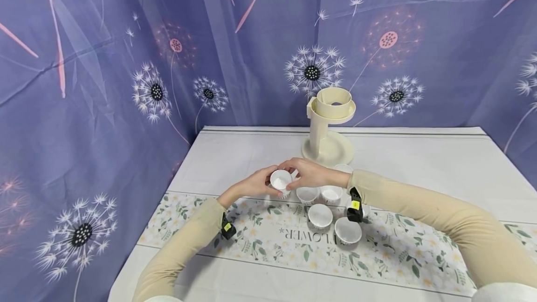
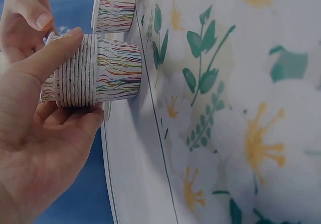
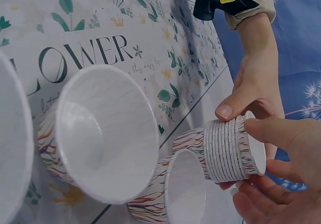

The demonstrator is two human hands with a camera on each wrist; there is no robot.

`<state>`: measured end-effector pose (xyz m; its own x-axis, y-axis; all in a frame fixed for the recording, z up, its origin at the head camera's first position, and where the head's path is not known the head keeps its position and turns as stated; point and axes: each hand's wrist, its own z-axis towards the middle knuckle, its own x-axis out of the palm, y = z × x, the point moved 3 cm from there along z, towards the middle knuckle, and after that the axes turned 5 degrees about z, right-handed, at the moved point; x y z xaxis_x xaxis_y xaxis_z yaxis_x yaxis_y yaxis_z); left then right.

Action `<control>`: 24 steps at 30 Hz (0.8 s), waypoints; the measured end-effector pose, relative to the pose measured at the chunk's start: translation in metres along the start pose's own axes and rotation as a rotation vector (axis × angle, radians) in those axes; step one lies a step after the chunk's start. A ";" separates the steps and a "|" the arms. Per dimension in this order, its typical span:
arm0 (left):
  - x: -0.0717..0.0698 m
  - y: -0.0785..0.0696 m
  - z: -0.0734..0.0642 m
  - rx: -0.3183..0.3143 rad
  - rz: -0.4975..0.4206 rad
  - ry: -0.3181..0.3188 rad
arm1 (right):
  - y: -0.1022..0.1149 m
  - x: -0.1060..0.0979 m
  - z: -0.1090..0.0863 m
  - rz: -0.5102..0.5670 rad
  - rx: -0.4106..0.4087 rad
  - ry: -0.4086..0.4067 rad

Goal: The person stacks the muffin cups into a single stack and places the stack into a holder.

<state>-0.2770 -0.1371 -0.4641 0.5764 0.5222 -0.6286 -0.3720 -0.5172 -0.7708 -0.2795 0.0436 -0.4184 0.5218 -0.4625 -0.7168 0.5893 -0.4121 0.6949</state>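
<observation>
Between my two hands is a stack of white paper cups (image 1: 281, 181) with colorful wavy stripes, their rims closely nested in the left wrist view. My left hand (image 1: 257, 183) grips the stack from the side, its thumb (image 2: 62, 53) lying across the rims. At the stack's open end, my right hand (image 1: 308, 173) holds the end cup (image 3: 257, 146) between thumb and fingers. That cup sits partly out of the stack, with a striped band of its wall showing in the right wrist view. The stack is tilted over the table in both wrist views.
Several single paper cups (image 1: 320, 216) stand mouth up right of the stack, some partly hidden by my right arm. Behind them is a cream stand (image 1: 318, 136) with a ring top and round base. A floral runner (image 1: 268, 232) crosses the white table; a purple curtain (image 1: 260, 59) hangs behind.
</observation>
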 end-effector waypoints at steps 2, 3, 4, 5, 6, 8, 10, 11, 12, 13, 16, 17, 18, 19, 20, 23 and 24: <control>0.000 0.000 0.000 0.001 -0.004 0.001 | -0.001 0.000 0.000 -0.013 0.006 0.008; 0.000 0.000 0.000 0.000 -0.003 0.003 | -0.001 0.000 0.000 -0.020 0.008 0.011; -0.001 -0.001 0.000 -0.001 -0.006 0.004 | -0.001 0.000 -0.001 -0.027 0.005 0.014; -0.001 -0.001 0.000 -0.003 -0.005 0.004 | -0.001 -0.001 -0.001 -0.036 0.007 0.017; -0.001 -0.001 0.000 -0.006 -0.004 0.004 | -0.001 -0.001 -0.002 -0.044 0.007 0.021; -0.001 -0.002 0.000 -0.014 -0.002 0.003 | -0.001 -0.002 -0.003 -0.056 0.008 0.028; -0.002 -0.003 0.000 -0.023 -0.005 0.001 | -0.001 -0.003 -0.003 -0.061 0.010 0.035; -0.002 -0.003 0.000 -0.028 -0.003 0.001 | -0.001 -0.003 -0.003 -0.063 0.017 0.038; -0.002 -0.003 0.000 -0.030 -0.005 0.002 | -0.002 -0.002 -0.003 -0.065 0.018 0.039; -0.003 -0.004 0.000 -0.032 -0.010 0.004 | -0.002 -0.002 -0.003 -0.066 0.020 0.040; -0.003 -0.004 0.000 -0.034 -0.025 0.006 | -0.003 -0.002 -0.002 -0.064 0.022 0.038; -0.003 -0.004 0.000 -0.033 -0.034 0.007 | -0.002 -0.002 -0.002 -0.065 0.019 0.038; -0.003 -0.004 0.001 -0.032 -0.044 0.008 | -0.002 -0.002 -0.002 -0.067 0.017 0.039; -0.003 -0.003 0.001 -0.029 -0.055 0.008 | -0.002 -0.001 -0.002 -0.067 0.017 0.040; -0.003 -0.003 0.001 -0.026 -0.062 0.006 | -0.002 -0.001 -0.002 -0.066 0.016 0.040; -0.002 -0.002 0.001 -0.023 -0.075 0.001 | -0.002 0.000 -0.003 -0.067 0.016 0.039; -0.002 -0.002 0.001 -0.023 -0.076 -0.002 | -0.002 0.000 -0.004 -0.063 0.017 0.037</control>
<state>-0.2784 -0.1363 -0.4617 0.6010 0.5617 -0.5687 -0.3103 -0.4917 -0.8136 -0.2783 0.0475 -0.4201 0.5066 -0.4060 -0.7606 0.6113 -0.4529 0.6490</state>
